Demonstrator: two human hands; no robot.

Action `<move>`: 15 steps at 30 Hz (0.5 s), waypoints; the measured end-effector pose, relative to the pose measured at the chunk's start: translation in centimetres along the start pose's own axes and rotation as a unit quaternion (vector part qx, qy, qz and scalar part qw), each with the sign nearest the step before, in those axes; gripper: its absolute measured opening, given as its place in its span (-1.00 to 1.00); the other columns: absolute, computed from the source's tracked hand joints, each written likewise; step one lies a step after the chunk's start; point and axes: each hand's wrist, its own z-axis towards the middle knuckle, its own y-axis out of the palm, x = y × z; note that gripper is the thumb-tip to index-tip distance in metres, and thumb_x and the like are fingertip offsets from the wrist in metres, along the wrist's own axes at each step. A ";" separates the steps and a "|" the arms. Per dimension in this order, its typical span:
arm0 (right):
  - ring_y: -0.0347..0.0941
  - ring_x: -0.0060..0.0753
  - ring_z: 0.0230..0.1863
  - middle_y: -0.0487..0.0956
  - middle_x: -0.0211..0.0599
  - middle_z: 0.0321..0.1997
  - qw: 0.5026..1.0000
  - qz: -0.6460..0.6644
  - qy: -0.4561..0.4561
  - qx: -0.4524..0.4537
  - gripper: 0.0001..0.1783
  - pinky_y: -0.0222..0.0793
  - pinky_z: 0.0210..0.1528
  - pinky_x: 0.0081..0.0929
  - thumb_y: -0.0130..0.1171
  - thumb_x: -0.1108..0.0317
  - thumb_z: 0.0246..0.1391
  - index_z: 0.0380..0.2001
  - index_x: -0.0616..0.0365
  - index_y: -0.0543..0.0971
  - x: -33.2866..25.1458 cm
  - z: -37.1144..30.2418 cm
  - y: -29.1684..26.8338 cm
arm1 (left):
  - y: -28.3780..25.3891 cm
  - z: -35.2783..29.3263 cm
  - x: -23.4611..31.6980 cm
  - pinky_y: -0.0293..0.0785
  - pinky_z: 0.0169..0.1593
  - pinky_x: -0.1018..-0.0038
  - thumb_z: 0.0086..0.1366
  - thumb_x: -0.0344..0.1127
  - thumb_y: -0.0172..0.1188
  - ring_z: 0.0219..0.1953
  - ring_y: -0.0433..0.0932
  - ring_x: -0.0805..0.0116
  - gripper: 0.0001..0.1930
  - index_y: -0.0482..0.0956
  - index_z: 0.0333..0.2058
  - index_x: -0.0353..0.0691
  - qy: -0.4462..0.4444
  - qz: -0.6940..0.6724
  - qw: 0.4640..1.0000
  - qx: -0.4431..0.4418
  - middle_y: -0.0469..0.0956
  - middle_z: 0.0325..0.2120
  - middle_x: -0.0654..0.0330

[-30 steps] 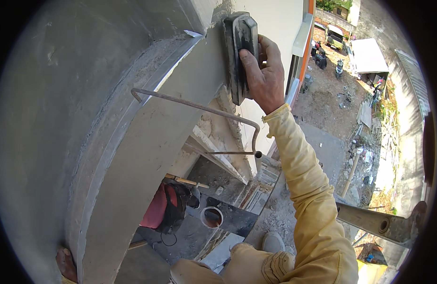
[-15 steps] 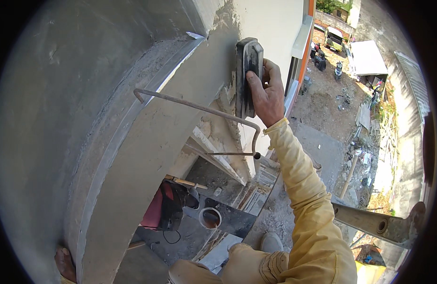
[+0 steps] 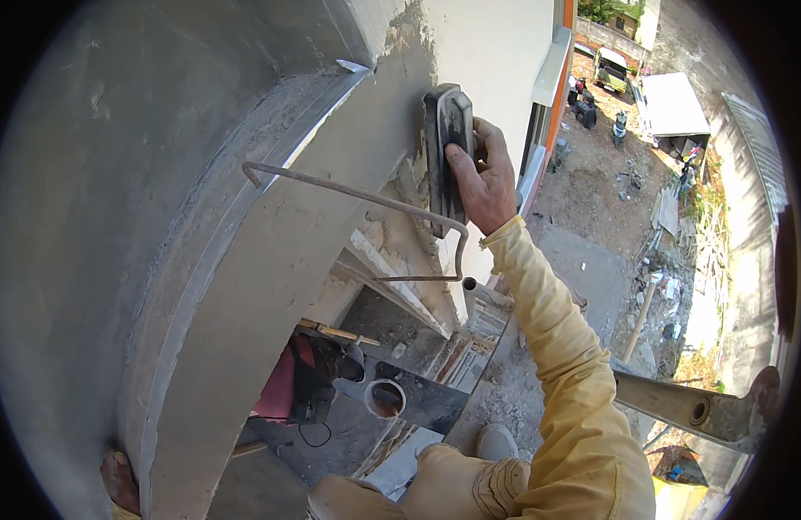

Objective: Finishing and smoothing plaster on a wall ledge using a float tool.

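Smooth grey plaster (image 3: 244, 295) curves down the left, edged by a bright metal strip (image 3: 318, 119), and meets a pale wall (image 3: 491, 52) at a ragged border. A bent steel rod (image 3: 357, 192) crosses before it; below are a bucket (image 3: 404, 401) of reddish-brown liquid and, farther off, a dirt yard with a pickup truck (image 3: 610, 71). The right hand (image 3: 487, 178), arm stretched forward, grips a plastering float (image 3: 438, 169) at that border. The left hand (image 3: 120, 483) rests low beside the strip; whether it grips, I cannot tell.
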 end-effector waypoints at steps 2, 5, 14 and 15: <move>0.58 -0.18 -0.10 0.57 0.05 -0.04 0.999 -0.018 -0.050 0.001 -0.47 0.48 -0.01 -0.30 0.26 0.25 0.18 0.13 0.31 0.42 -2.9 3.0 0.8 | 0.1 0.1 0.8 0.24 -0.32 0.39 0.48 0.27 -0.07 -0.42 0.22 0.43 -0.38 0.29 -0.43 -0.27 0.005 0.011 1.000 -0.005 0.25 -0.55 0.26; 0.59 -0.18 -0.14 0.57 0.07 -0.06 0.996 -0.031 -0.087 0.008 -0.47 0.48 -0.04 -0.29 0.27 0.25 0.16 0.12 0.30 0.43 -3.7 4.9 2.2 | 0.0 0.2 1.0 0.24 -0.33 0.40 0.48 0.26 -0.07 -0.42 0.22 0.44 -0.39 0.30 -0.42 -0.26 0.012 0.021 1.000 -0.008 0.26 -0.55 0.26; 0.56 -0.17 -0.20 0.57 0.00 -0.13 0.994 -0.086 0.056 0.020 -0.50 0.48 -0.10 -0.27 0.27 0.26 0.16 0.09 0.31 0.44 5.0 -3.2 -1.1 | 0.5 0.4 1.6 0.30 -0.30 0.41 0.47 0.28 -0.07 -0.42 0.29 0.44 -0.39 0.34 -0.40 -0.27 0.007 -0.007 1.000 -0.011 0.35 -0.51 0.24; 0.54 -0.15 -0.15 0.54 0.01 -0.09 0.995 -0.093 0.010 0.026 -0.50 0.46 -0.06 -0.26 0.28 0.27 0.16 0.09 0.30 0.44 3.6 -3.0 -1.3 | 0.5 0.4 1.5 0.33 -0.29 0.41 0.47 0.29 -0.07 -0.41 0.32 0.44 -0.38 0.34 -0.39 -0.27 0.004 -0.009 1.000 -0.014 0.38 -0.51 0.23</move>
